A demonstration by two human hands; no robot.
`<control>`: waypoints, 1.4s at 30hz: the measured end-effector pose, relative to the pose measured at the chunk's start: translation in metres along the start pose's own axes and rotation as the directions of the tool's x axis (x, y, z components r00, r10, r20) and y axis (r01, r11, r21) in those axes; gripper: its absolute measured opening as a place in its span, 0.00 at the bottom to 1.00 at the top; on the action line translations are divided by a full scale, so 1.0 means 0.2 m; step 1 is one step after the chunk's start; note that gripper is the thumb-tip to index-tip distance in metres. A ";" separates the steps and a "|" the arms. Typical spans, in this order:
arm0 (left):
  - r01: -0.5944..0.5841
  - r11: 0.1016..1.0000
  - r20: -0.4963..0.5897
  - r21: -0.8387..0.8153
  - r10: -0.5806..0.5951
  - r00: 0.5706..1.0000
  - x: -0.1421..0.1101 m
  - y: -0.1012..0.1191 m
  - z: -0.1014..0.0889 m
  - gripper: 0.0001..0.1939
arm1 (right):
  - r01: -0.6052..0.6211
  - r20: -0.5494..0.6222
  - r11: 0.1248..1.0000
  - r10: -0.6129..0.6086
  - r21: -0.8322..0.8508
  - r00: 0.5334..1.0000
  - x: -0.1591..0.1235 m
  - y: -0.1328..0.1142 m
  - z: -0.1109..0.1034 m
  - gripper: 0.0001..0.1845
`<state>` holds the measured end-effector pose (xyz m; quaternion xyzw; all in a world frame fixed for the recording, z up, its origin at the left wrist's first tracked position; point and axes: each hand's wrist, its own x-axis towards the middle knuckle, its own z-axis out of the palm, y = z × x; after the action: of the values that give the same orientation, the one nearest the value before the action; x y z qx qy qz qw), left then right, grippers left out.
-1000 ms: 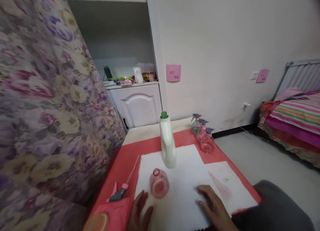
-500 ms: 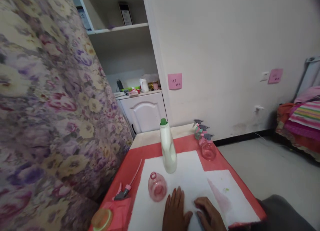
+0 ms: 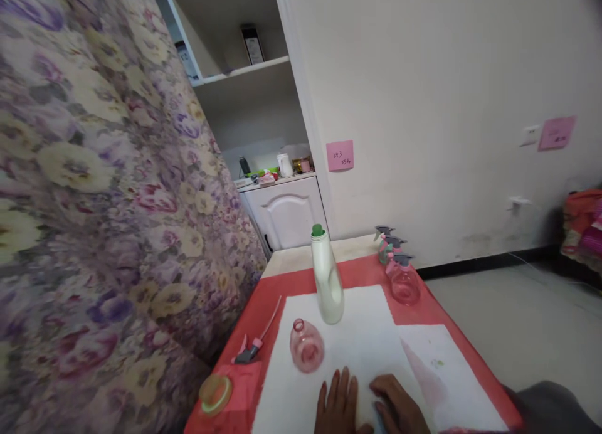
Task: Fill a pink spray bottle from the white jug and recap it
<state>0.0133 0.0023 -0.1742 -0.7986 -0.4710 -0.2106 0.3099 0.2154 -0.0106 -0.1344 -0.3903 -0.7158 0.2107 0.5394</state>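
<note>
Palm down with its fingers stretched out, my left hand (image 3: 336, 404) rests on the white sheet (image 3: 362, 333) and holds nothing. Just right of it, my right hand (image 3: 401, 404) lies on the sheet, fingers loosely bent and thumb apart; I see nothing held in it. Ahead of my left hand is an uncapped pink see-through bottle (image 3: 306, 347), its neck uncovered. Behind that stands a tall pale green jug (image 3: 328, 283) with a handle and a green top. A grey and pink spray trigger head (image 3: 248, 351) with a thin tube lies to the left, off the sheet.
At the table's far right stand several spray bottles (image 3: 404, 285) in a row. A round greenish lid or tub (image 3: 216, 393) sits at the near left on the red cloth (image 3: 270, 318). A second, stained sheet (image 3: 463, 377) lies right. A floral curtain (image 3: 141, 233) hangs along the left.
The view has shifted, so the table and its things appear a little farther right. Both hands sit slightly lower in view, in much the same pose. The bottles have not moved on the table.
</note>
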 end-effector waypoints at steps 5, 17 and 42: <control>-0.099 0.995 -0.064 0.020 0.100 0.993 0.04 -0.03 -0.08 0.33 | 0.055 0.134 0.991 -0.038 -0.124 0.990 0.00 0.01 -0.02 0.18; -0.065 0.971 0.269 -0.232 0.129 0.954 -0.05 -0.07 -0.18 0.34 | 0.065 0.257 0.988 -0.027 -0.141 0.966 -0.01 -0.08 -0.05 0.19; 0.053 0.942 0.298 -0.331 0.051 0.953 -0.11 -0.08 -0.28 0.29 | 0.109 0.323 0.966 -0.027 -0.236 0.946 -0.04 -0.05 -0.05 0.14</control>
<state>-0.0129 -0.0445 -0.1418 -0.8621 -0.4705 -0.1633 0.0936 0.2219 -0.0244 -0.1293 -0.3912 -0.8271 0.1596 0.3706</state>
